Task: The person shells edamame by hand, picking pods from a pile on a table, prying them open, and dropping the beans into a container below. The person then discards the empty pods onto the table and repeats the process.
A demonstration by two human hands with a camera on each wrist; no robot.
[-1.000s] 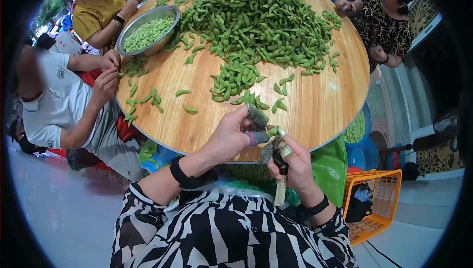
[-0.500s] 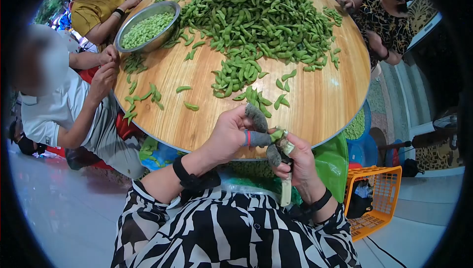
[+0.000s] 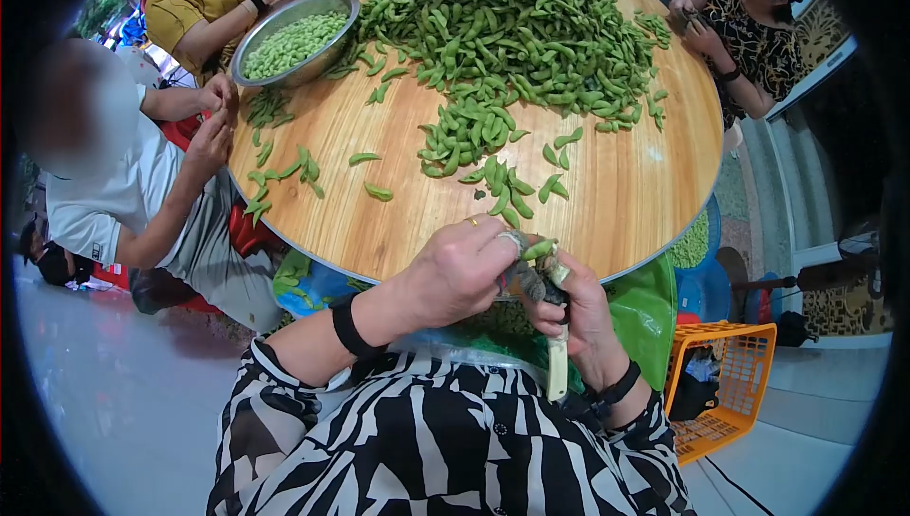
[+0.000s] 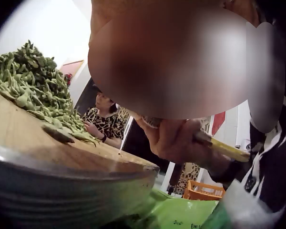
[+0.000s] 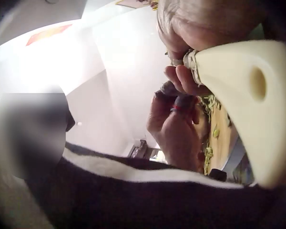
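Observation:
At the table's near edge my left hand, its fingertips in grey covers, pinches a green pod near the right hand's thumb. My right hand grips a tool with a pale handle, which points down out of the fist; its upper end is hidden between the hands. In the right wrist view the cream handle fills the right side, with the right fingers curled at its top and the left hand beyond. The left wrist view shows the right hand around the handle.
A large heap of pods covers the far half of the round wooden table, with loose pods nearer. A metal bowl of shelled beans stands far left. Several people sit around. An orange crate and green bag are at the right.
My left hand has turned over, its back now facing up, and stays close to the right hand. A small dark bit now lies on the table by the loose pods.

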